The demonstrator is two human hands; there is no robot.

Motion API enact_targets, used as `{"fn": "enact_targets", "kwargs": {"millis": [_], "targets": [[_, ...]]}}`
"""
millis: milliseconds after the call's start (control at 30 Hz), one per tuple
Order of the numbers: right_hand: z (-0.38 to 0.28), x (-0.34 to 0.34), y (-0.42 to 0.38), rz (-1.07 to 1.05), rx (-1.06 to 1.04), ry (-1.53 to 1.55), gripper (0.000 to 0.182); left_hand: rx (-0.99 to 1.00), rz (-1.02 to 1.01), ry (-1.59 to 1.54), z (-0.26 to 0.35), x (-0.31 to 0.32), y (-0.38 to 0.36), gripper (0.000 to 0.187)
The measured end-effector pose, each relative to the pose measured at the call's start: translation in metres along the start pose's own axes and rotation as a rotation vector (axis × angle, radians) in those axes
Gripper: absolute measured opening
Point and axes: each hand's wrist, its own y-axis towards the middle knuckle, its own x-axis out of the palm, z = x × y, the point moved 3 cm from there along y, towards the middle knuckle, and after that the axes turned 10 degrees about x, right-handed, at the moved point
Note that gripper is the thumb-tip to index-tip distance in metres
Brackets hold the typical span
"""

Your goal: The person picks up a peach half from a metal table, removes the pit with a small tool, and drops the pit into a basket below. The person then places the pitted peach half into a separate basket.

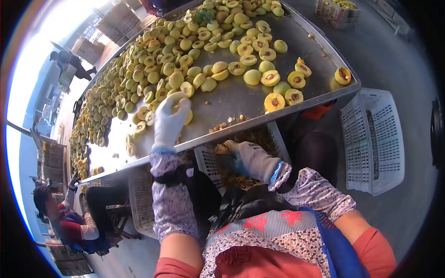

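My left hand (171, 118), in a white glove, reaches over the metal table (222, 102) with its fingers curved around a halved yellow-green fruit (187, 116) among the heap. My right hand (252, 160), in a grey and blue glove, is closed over a crate (208, 160) below the table's near edge; what its fingers hold is too hidden to name. Yellowish pieces (236, 180) lie in that crate. Halved fruits with brown centres (274, 102) rest near the table's right part, and small pits (229, 120) lie along the near edge.
A white plastic basket (373, 143) stands on the floor at the right. Another crate (141, 199) is left of my knees. A seated person (76, 222) is at the lower left; another person (72, 65) walks at the upper left. Stacked crates (118, 25) stand behind the table.
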Motion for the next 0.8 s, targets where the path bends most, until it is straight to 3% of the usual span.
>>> {"fn": "enact_targets", "kwargs": {"millis": [67,167,200,267,367,433,500,567,633,667,700,767,800], "targets": [[0.003,-0.007,0.003,0.014,0.020,0.000,0.043,0.098,-0.149,0.298,0.002,0.040,0.040,0.050],[0.020,-0.004,0.010,0.073,-0.022,0.044,0.041,0.286,-0.179,0.552,-0.026,0.075,0.092,0.059],[0.025,-0.003,0.011,0.115,-0.091,0.083,0.040,0.292,-0.181,0.545,-0.036,0.081,0.098,0.059],[0.025,-0.005,0.013,0.118,-0.064,0.065,0.039,0.100,-0.404,0.598,-0.055,0.090,0.106,0.062],[0.013,-0.013,0.009,0.112,-0.042,0.069,0.037,0.162,-0.494,0.624,-0.042,0.089,0.096,0.056],[0.009,-0.013,0.008,0.108,-0.046,0.081,0.036,0.170,-0.498,0.555,-0.034,0.084,0.083,0.050],[0.007,-0.013,0.006,0.171,-0.086,0.112,0.038,0.064,-0.534,0.247,-0.041,0.085,0.069,0.043],[0.004,-0.017,0.005,0.216,-0.105,0.136,0.035,0.100,-0.464,0.153,-0.043,0.080,0.049,0.041],[0.006,-0.016,0.010,0.271,-0.120,0.166,0.034,-0.105,-0.223,-0.247,-0.032,0.070,0.033,0.043],[0.015,-0.009,0.020,0.343,-0.147,0.237,0.032,-0.097,-0.207,-0.439,-0.021,0.066,0.026,0.040],[0.021,-0.005,0.025,0.412,-0.175,0.309,0.033,-0.100,-0.206,-0.439,-0.021,0.066,0.015,0.040],[0.016,-0.004,0.030,0.395,-0.265,0.374,0.035,0.204,-0.120,-0.383,-0.013,0.063,-0.005,0.032],[0.014,-0.003,0.032,0.405,-0.314,0.413,0.029,-0.150,-0.065,-0.659,0.007,0.063,-0.014,0.026]]}}
